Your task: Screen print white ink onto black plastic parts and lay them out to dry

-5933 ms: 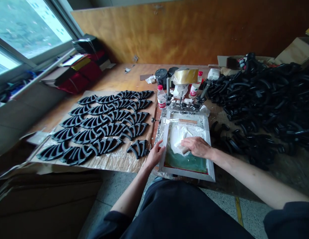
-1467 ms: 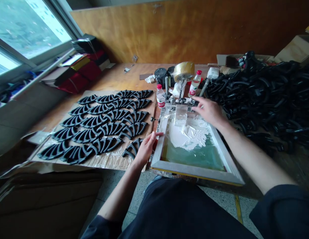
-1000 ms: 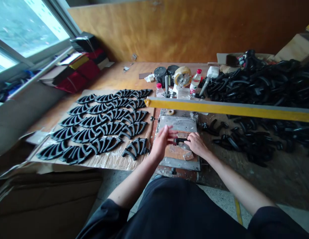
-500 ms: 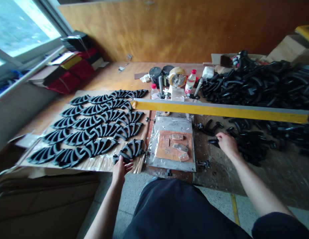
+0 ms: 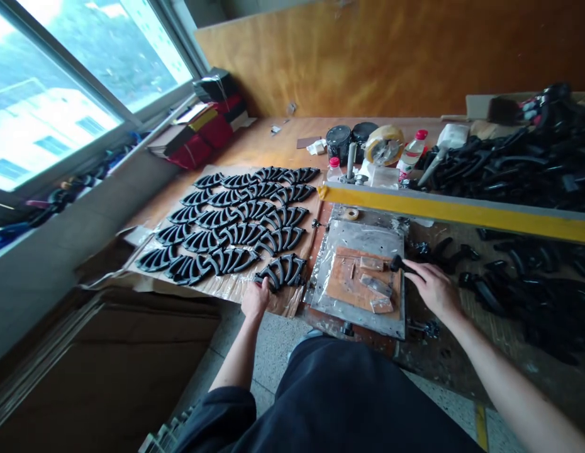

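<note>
My left hand (image 5: 256, 298) is closed on a black curved plastic part (image 5: 264, 278) at the left end of a short row near the board's front edge. Beside it, similar black parts (image 5: 290, 269) lean together in the same row. My right hand (image 5: 438, 290) pinches another black curved part (image 5: 398, 263), held over the right side of a grey metal plate (image 5: 368, 234). Its fingers hide most of that part. On the plate, an orange-brown pad (image 5: 342, 290) carries several small clear-taped blocks (image 5: 376, 285).
Rows of black parts (image 5: 236, 233) cover the cardboard (image 5: 285, 307) at left. A long yellow-faced bar (image 5: 462, 211) crosses above the plate. Loose black parts (image 5: 500, 160) pile up at right. Behind the bar stand a tape roll (image 5: 384, 145), a red-capped bottle (image 5: 412, 154) and dark tubs (image 5: 338, 143).
My right hand has lifted a black part from the loose ones and brought it left to the plate's edge. My left hand has closed on the row's end part. The view has turned left.
</note>
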Available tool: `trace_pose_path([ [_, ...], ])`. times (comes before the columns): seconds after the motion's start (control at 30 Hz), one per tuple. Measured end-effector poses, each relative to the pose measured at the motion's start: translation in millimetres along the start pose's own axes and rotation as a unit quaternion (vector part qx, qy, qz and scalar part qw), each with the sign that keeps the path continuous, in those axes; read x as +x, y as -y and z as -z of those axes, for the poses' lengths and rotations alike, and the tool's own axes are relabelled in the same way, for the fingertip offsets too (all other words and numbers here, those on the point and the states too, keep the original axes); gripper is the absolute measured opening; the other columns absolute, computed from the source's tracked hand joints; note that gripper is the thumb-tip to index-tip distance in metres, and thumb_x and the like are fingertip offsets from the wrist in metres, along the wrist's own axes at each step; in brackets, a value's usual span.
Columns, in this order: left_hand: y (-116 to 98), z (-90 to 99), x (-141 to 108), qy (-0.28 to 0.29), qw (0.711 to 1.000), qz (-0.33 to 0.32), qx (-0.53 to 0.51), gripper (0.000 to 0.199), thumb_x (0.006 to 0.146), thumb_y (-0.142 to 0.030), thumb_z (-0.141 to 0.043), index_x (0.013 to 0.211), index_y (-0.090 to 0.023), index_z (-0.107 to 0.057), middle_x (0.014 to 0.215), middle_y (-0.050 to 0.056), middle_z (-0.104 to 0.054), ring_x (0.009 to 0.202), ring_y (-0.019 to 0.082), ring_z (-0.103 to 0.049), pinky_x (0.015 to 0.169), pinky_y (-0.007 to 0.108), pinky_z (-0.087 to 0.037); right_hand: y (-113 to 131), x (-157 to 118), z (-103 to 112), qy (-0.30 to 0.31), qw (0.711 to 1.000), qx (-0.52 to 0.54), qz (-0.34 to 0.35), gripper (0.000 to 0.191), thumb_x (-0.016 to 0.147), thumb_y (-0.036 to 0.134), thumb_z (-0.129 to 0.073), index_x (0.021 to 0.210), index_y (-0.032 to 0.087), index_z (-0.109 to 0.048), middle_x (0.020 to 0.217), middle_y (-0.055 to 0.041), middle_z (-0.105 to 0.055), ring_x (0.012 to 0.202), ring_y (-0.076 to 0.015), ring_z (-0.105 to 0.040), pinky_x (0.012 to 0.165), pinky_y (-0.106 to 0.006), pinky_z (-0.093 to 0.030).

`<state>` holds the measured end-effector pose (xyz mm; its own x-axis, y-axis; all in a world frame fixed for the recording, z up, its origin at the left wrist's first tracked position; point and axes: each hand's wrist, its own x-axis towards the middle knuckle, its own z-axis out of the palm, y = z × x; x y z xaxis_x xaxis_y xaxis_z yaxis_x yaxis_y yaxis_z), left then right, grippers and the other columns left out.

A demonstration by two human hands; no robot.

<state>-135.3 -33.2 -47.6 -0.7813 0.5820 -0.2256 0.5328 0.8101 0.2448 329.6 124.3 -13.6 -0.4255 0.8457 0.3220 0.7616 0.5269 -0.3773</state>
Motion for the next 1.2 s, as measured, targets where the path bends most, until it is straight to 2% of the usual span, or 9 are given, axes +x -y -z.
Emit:
trace_pose_path([
  [0.1,-11,-15.1,-30,-0.072,0.992,-0.104,-0.002,0.052,0.089,-0.052,-0.044,0.125,-0.017,-0.055,0.131,0.017,-0.057,0.122,0.030,-0.052,0.101,0.046,-0.041,43,15,-12,0.020,0.994,0.030,0.104,0.029,0.096,0.027,-0.048,0.115,0.024,-0.069,0.096,-0.0054,-0.068,0.089,-0.0191,-0.060,0.085,-0.031,-0.049],
  [0.2,-30,-32.2,-50,-0.102,0.975,-0.195,0.009,0.050,0.085,-0.045,-0.053,0.129,-0.022,-0.055,0.141,0.013,-0.050,0.129,0.031,-0.045,0.108,0.049,-0.033,60,19,-23,0.048,0.988,0.013,0.143,0.031,0.095,0.020,-0.047,0.114,0.024,-0.071,0.095,-0.0057,-0.068,0.087,-0.0198,-0.058,0.083,-0.032,-0.048],
  [0.43,-53,-31.1,-40,-0.029,0.989,-0.147,-0.010,0.053,0.083,-0.042,-0.056,0.133,-0.025,-0.054,0.148,0.014,-0.042,0.138,0.042,-0.029,0.110,0.063,-0.019,72,31,-29,0.083,0.990,-0.006,0.115,0.033,0.092,0.020,-0.046,0.111,0.028,-0.073,0.095,-0.0071,-0.069,0.088,-0.0237,-0.058,0.086,-0.038,-0.047],
  [0.57,-41,-24.0,-27,-0.023,0.991,-0.134,-0.023,0.056,0.082,-0.050,-0.057,0.132,-0.024,-0.056,0.149,0.014,-0.042,0.139,0.043,-0.027,0.111,0.064,-0.016,89,40,-28,0.076,0.991,-0.009,0.114,0.026,0.089,0.021,-0.051,0.094,0.027,-0.076,0.096,-0.0075,-0.069,0.091,-0.0261,-0.058,0.085,-0.041,-0.047],
  [0.7,-21,-21.6,-15,-0.018,0.988,-0.151,-0.017,0.059,0.083,-0.053,-0.056,0.133,-0.023,-0.056,0.148,0.014,-0.043,0.141,0.043,-0.025,0.113,0.064,-0.012,126,58,-33,0.086,0.986,0.085,0.115,0.023,0.089,0.026,-0.052,0.090,0.025,-0.075,0.096,-0.0084,-0.069,0.094,-0.0260,-0.059,0.087,-0.043,-0.047],
  [0.8,-12,-20.2,-13,-0.013,0.986,-0.167,-0.024,0.061,0.084,-0.053,-0.055,0.138,-0.024,-0.052,0.152,0.013,-0.038,0.143,0.043,-0.021,0.114,0.065,-0.009,167,83,-60,0.133,0.969,0.201,0.055,0.022,0.089,0.030,-0.052,0.098,0.025,-0.072,0.101,-0.0078,-0.067,0.096,-0.0246,-0.060,0.089,-0.043,-0.049],
  [0.93,0,-11.0,-16,-0.009,0.980,-0.194,-0.050,0.065,0.084,-0.054,-0.055,0.142,-0.026,-0.046,0.156,0.011,-0.031,0.146,0.039,-0.017,0.116,0.063,-0.005,206,123,-130,0.198,0.906,0.351,-0.129,0.033,0.081,0.030,-0.057,0.112,0.023,-0.065,0.110,-0.0086,-0.066,0.098,-0.0225,-0.064,0.087,-0.042,-0.052],
  [1.07,30,6.2,-15,-0.010,0.967,-0.220,-0.125,0.056,0.085,-0.051,-0.056,0.135,-0.027,-0.053,0.153,0.010,-0.037,0.146,0.030,-0.022,0.121,0.051,-0.010,213,153,-193,0.191,0.849,0.389,-0.302,0.044,0.073,0.031,-0.061,0.117,0.023,-0.060,0.109,-0.0114,-0.066,0.104,-0.0250,-0.062,0.082,-0.043,-0.053],
  [1.2,70,26.9,-5,-0.042,0.958,-0.180,-0.218,0.042,0.085,-0.044,-0.058,0.123,-0.026,-0.060,0.147,0.010,-0.046,0.143,0.027,-0.031,0.120,0.047,-0.019,210,167,-218,0.187,0.835,0.378,-0.354,0.048,0.076,0.036,-0.058,0.122,0.023,-0.055,0.108,-0.0134,-0.065,0.092,-0.0242,-0.065,0.068,-0.040,-0.055],
])
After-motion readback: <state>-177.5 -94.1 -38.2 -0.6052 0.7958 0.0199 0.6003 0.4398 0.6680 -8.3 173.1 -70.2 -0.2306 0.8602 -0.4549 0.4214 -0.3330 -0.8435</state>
